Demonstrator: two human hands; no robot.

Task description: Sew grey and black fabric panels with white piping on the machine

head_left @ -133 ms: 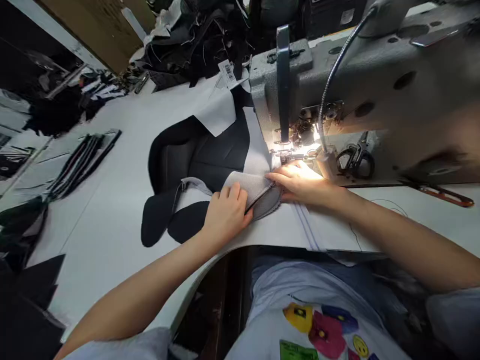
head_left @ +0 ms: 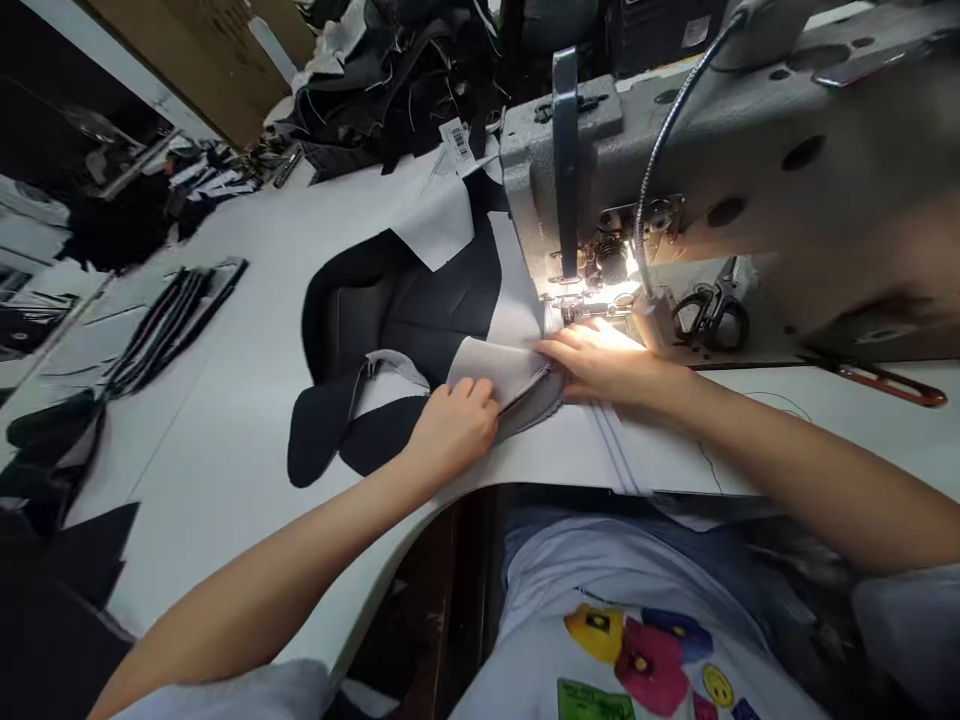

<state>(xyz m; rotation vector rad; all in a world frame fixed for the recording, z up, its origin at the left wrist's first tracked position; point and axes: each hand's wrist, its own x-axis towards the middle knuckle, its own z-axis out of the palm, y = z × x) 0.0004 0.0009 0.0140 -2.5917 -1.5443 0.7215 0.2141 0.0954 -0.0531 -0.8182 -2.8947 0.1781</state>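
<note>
A black and grey sewn fabric piece [head_left: 435,318] lies on the white table, its right end at the lit needle area of a sewing machine [head_left: 705,180]. My left hand [head_left: 454,425] has its fingers curled on the light grey flap [head_left: 495,367], gripping its edge beside a dark seam. My right hand [head_left: 589,357] presses the fabric's right end just in front of the presser foot, its fingertips pinching the grey edge. Part of the right fingers is washed out by the lamp light.
Scissors [head_left: 712,312] lie under the machine arm. Orange-handled snips [head_left: 877,380] rest at the right. Stacked dark fabric strips [head_left: 169,325] are on the left of the white table [head_left: 225,420]. A heap of black pieces [head_left: 390,80] sits at the back.
The fingers of my left hand have drawn in closer together on the flap. The view has shifted slightly; my right hand stays by the needle area.
</note>
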